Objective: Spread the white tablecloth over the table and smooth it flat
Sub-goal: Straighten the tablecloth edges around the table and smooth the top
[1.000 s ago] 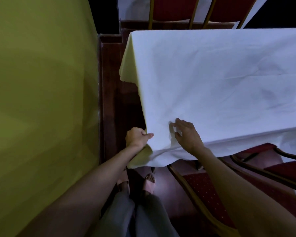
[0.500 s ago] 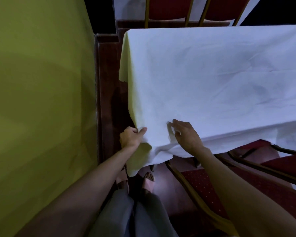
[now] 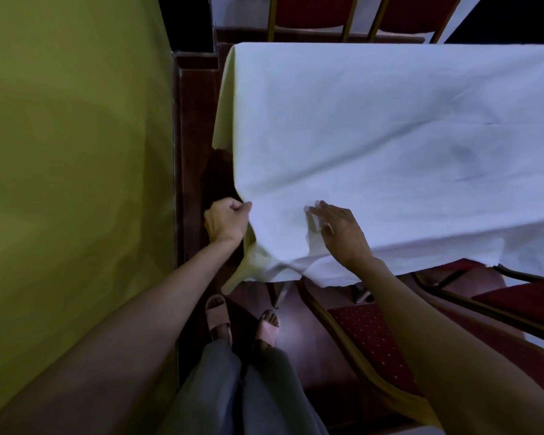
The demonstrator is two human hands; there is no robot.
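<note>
Tablecloth [image 3: 390,136] covered the surface from the far edge to the near one, its white fabric draped over the left side and hanging past the near edge above a red chair [image 3: 374,337]. The left hand [image 3: 228,222] was closed in a fist, pinching the cloth at the near-left corner, where the fabric bunched and a loose fold hung down beside the wrist. The right hand [image 3: 338,233] lay just beside it with fingers spread and nearly flat, resting on the cloth close to the near edge, a small ridge of fabric raised at the fingertips. The step in hand looked like squaring the corner drape. Faint creases crossed the top toward the right, so the next move likely called for a flat outward sweep while the corner stayed held.
</note>
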